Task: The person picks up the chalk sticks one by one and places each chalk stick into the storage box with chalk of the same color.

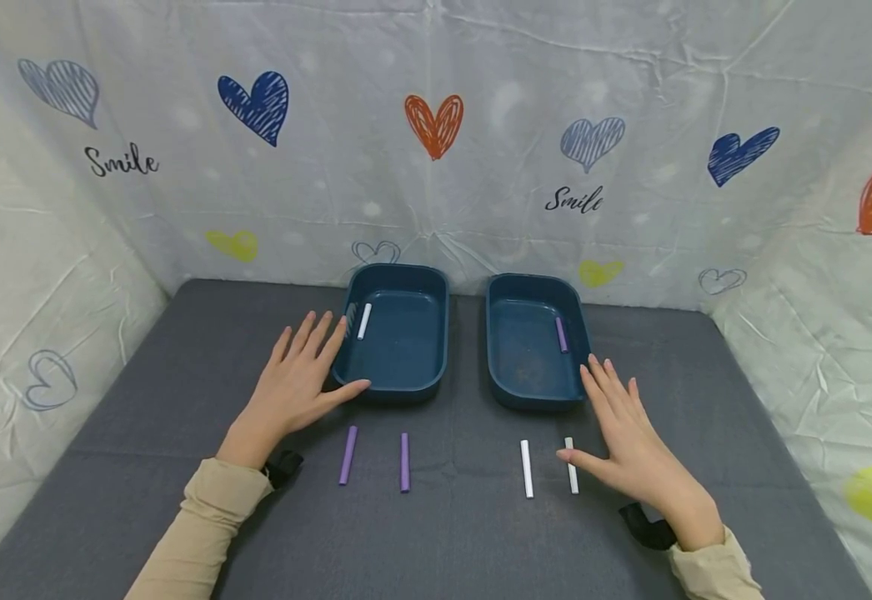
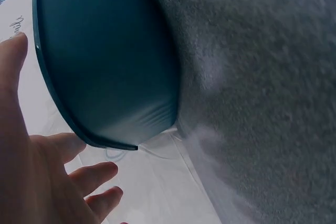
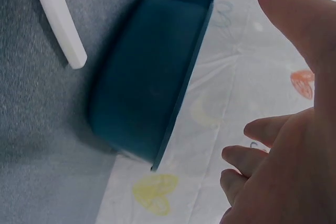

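Left hand [image 1: 295, 392] and right hand [image 1: 627, 437] spread beside dark-blue trays [image 1: 406, 354]; slim purple sticks [image 1: 405, 462] lie near left, white sticks [image 1: 527, 469] near right.

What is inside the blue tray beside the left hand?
One white stick lies in the blue tray, toward its left side. The left hand covers part of the near-left corner, and the near side's inner face is turned from view.

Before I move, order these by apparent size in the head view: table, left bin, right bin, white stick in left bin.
1. Table
2. Left bin, right bin: too alike to rank
3. White stick in left bin
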A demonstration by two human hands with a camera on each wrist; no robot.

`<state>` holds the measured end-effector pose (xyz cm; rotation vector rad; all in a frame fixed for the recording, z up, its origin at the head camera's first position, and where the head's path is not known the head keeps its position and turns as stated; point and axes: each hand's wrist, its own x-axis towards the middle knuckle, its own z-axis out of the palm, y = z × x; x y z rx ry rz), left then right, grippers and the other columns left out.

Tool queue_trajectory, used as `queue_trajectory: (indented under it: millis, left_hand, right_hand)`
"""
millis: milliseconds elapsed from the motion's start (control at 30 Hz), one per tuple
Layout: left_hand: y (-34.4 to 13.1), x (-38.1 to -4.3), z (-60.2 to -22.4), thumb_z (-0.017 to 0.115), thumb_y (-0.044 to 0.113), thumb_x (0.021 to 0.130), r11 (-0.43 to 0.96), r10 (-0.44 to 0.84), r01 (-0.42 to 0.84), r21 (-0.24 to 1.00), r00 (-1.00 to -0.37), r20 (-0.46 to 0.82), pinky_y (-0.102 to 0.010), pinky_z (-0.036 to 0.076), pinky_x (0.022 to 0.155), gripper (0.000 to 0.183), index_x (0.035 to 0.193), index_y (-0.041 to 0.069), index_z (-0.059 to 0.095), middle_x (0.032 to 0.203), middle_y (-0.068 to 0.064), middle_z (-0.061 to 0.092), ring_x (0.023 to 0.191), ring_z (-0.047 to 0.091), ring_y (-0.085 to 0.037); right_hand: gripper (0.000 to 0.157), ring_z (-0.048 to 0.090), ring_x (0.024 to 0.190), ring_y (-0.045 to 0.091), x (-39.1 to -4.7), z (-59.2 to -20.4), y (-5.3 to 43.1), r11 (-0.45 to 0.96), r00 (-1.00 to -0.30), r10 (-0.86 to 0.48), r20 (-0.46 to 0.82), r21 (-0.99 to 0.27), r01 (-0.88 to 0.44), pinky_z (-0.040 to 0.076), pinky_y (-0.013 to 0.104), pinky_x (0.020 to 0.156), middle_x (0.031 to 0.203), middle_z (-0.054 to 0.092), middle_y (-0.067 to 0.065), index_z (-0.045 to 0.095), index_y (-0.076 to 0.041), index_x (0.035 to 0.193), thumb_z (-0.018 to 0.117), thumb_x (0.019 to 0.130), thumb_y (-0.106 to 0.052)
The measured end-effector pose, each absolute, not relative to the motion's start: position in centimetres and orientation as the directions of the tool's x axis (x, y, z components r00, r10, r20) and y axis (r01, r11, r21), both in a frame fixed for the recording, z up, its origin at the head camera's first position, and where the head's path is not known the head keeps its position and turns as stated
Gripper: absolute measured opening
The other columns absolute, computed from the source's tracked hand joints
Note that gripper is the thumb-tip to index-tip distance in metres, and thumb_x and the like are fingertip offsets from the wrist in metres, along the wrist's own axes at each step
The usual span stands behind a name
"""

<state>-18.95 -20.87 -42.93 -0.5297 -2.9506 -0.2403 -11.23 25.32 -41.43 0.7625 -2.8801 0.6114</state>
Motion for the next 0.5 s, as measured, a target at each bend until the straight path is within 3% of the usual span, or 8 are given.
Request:
queue_trajectory:
  millis: [267, 500]
  left_hand:
    - [-20.2, -19.6, -43.5, 0.048, 0.076, 0.088, 0.918, 0.337, 0.362, 0.164, -0.927, 0.162, -0.059, 0.005, 0.119, 0.105, 0.161, 0.010, 0.012, 0.164, -0.020, 0.012, 0.151, 0.008, -0.037]
    - [-19.6, -20.0, -43.7, 0.047, 0.077, 0.088, 0.908, 0.341, 0.363, 0.207, -0.930, 0.134, -0.056, 0.011, 0.119, 0.108, 0.160, 0.007, 0.008, 0.164, -0.020, 0.007, 0.151, 0.005, -0.034]
  right_hand:
    - [0.110, 0.004, 0.152, 0.032, -11.1, -41.5, 24.6, 0.772, -0.852, -0.481, 0.207, -0.361, -0.523, -0.004, 0.055, 0.120, 0.166, 0.006, 0.008, 0.009, -0.010, 0.161, 0.076, 0.084, -0.050]
    - [0.107, 0.019, 0.149, 0.028, -11.0, -41.6, 23.8, 0.745, -0.837, -0.503, 0.213, -0.384, -0.545, 0.008, 0.052, 0.121, 0.163, 0.021, 0.010, 0.020, -0.009, 0.159, 0.079, 0.080, -0.051]
